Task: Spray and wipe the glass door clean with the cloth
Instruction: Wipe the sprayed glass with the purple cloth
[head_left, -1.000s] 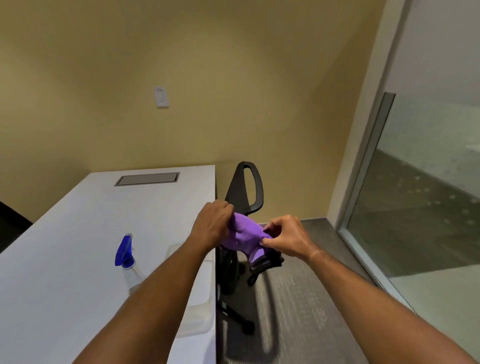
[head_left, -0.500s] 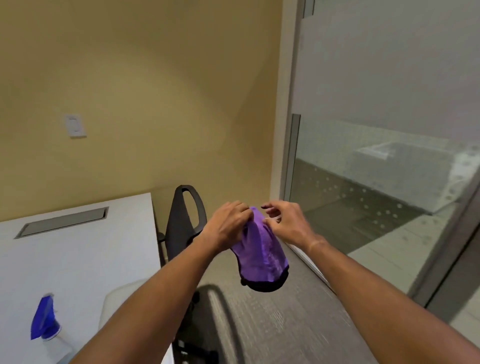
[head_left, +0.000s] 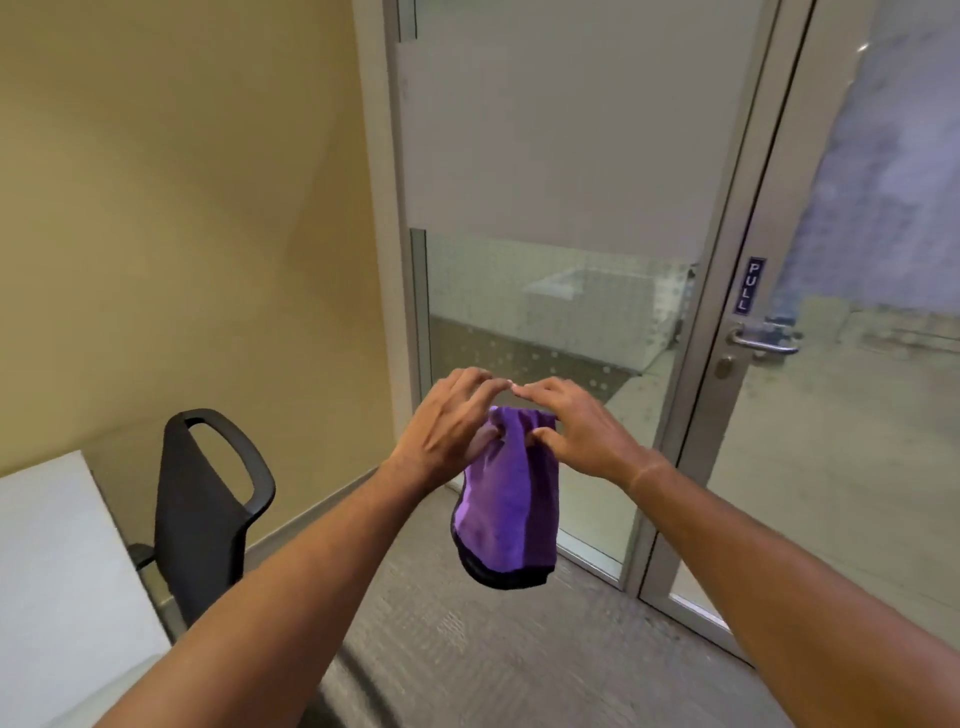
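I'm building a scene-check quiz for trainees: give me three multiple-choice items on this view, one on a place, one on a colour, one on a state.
1. Where is the black office chair?
A left of the hands
B right of the glass door
C behind the glass

2. What colour is the hanging cloth?
A yellow
B purple
C white

3. What is holding the cloth?
A nothing
B left hand only
C both hands

Answers: 1 A, it stands by the white table. 2 B, purple with a dark hem. 3 C, the right hand pinches its top edge too.
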